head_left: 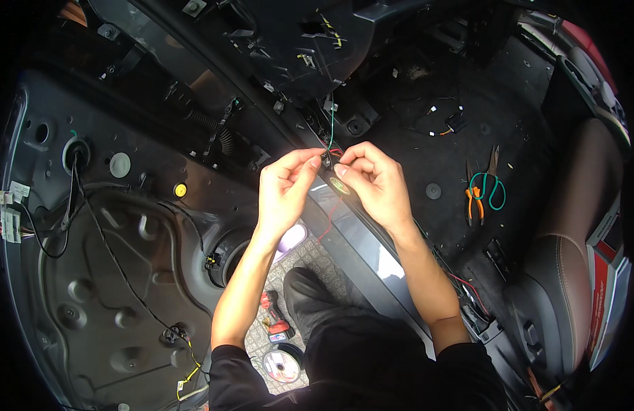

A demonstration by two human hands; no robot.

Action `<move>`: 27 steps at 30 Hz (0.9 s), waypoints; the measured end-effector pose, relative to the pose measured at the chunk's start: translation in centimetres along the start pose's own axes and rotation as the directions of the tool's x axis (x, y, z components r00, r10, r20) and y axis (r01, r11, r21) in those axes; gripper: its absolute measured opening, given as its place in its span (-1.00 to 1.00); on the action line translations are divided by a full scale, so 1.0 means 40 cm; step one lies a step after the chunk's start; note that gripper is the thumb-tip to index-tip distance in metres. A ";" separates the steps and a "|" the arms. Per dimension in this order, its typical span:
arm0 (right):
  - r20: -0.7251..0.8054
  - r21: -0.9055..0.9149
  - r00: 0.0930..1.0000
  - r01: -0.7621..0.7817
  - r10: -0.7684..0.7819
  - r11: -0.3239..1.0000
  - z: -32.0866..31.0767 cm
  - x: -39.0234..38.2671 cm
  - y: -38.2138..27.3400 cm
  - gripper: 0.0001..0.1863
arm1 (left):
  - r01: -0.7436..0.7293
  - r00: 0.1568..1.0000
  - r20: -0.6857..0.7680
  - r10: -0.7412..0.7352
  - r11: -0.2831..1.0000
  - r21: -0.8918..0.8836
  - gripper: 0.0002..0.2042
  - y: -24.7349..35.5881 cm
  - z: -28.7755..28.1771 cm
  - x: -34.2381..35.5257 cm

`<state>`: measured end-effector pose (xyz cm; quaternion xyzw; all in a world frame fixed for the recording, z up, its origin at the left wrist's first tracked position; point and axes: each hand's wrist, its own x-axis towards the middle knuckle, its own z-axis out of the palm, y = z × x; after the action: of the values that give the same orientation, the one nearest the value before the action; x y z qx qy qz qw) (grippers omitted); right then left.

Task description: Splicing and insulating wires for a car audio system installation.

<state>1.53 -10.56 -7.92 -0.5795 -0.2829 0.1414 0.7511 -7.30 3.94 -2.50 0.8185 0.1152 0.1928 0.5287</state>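
My left hand [284, 192] and my right hand [378, 183] meet over the door sill, thumb and forefinger pinched on each. Between the fingertips run thin wires; a green wire [332, 127] comes down to them from under the dashboard. Some red strands show just behind the fingers. A thin red wire [330, 218] hangs below the hands toward the sill [344, 233]. Which strand sits in which pinch is too small to make out. An oval light-coloured patch [339, 185] lies on the sill beneath the right thumb.
An open door panel [125, 322] with a wiring harness [115, 253] fills the left. On the dark car floor lie green-handled scissors [493, 181], orange-handled pliers [475, 202] and a loose connector [456, 123]. A brown seat [580, 205] stands right. Below are a red power tool [276, 316] and a spool [281, 364].
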 end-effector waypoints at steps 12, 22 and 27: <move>0.058 -0.074 0.996 -0.060 0.064 0.996 0.024 0.033 0.016 -0.59 | -0.449 0.876 0.135 0.464 0.677 0.583 -0.91 0.043 -0.009 0.016; -0.014 -0.398 0.926 0.341 -0.378 0.851 0.028 0.060 0.023 -0.61 | -0.499 0.789 0.090 0.608 0.549 0.670 -0.85 0.000 0.004 0.027; -0.019 -0.332 0.953 0.279 -0.302 0.901 0.040 0.067 0.036 -0.62 | -0.484 0.757 0.070 0.650 0.486 0.727 -0.91 -0.020 0.010 0.032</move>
<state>2.89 -7.42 -8.31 -0.6511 -0.3591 -0.0411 0.6674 -5.99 4.45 -3.12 0.9202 -0.0418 0.3842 0.0620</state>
